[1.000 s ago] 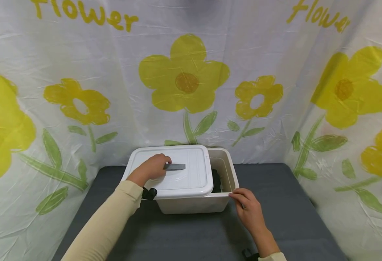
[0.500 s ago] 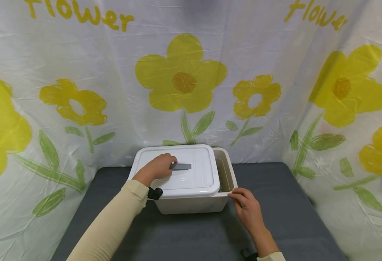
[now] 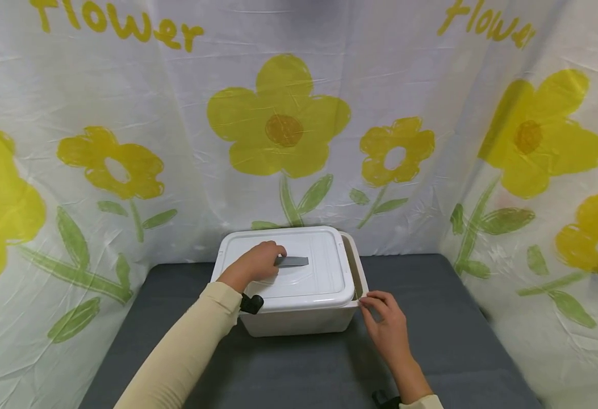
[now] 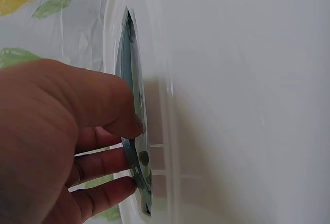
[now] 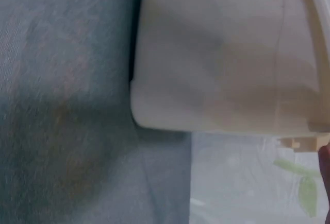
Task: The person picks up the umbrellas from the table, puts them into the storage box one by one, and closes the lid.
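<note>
A white lid (image 3: 324,287) covers most of a cream plastic box (image 3: 299,324), leaving a narrow strip of its inside showing at the right end. My left hand (image 3: 259,262) holds the lid by its grey strap handle (image 3: 296,261); in the left wrist view the thumb and fingers pinch that handle (image 4: 125,54). At the box's front right corner, the thumb and fingertips of my right hand (image 3: 388,326) pinch the rim. The right wrist view has the box wall (image 5: 206,64) close up, with only a fingertip (image 5: 325,167) at the edge. The lid hides the box's contents.
A dark grey cloth (image 3: 299,375) covers the table under the box. White curtains (image 3: 201,159) printed with yellow flowers hang behind and at both sides, and the box stands near the back one.
My left hand has slid the lid rightward over the box, narrowing the gap and covering the dark thing seen inside earlier. The right hand has stayed at the corner.
</note>
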Tool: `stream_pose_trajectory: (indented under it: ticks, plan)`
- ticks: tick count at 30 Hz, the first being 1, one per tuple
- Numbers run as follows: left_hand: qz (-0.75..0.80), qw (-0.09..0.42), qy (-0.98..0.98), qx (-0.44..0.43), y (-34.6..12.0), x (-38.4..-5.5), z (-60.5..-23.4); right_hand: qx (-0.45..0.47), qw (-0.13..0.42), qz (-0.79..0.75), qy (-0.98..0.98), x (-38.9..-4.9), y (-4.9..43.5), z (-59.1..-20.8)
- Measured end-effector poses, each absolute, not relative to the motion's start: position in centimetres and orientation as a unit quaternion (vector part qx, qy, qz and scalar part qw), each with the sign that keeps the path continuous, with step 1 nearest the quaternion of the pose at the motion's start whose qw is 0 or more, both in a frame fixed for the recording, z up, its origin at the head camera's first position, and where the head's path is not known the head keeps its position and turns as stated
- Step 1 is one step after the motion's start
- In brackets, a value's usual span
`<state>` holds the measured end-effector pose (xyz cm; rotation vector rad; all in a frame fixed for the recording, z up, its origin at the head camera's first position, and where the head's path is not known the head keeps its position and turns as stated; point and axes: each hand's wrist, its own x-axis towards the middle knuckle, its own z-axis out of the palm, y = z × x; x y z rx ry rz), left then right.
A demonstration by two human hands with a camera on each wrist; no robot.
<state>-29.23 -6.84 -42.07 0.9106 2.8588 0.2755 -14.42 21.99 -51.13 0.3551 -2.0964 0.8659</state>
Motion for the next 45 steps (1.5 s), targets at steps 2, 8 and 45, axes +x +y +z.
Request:
stream_pose_trajectory:
  ticks: [2,8,45]
  plan:
    - [0.091,0.064,0.946,0.303,-6.5,-29.2,-42.1,0.105,0.368,0.405,-0.83,-14.3,22.0,-51.0]
    - [0.098,0.06,0.945,0.308,-5.5,-29.2,-41.9,-0.014,0.229,0.525,-0.819,-14.2,21.9,-50.0]
    - [0.085,0.077,0.948,0.297,-3.1,-28.7,-42.5,-0.091,0.1,0.647,-0.75,-15.2,21.5,-48.9]
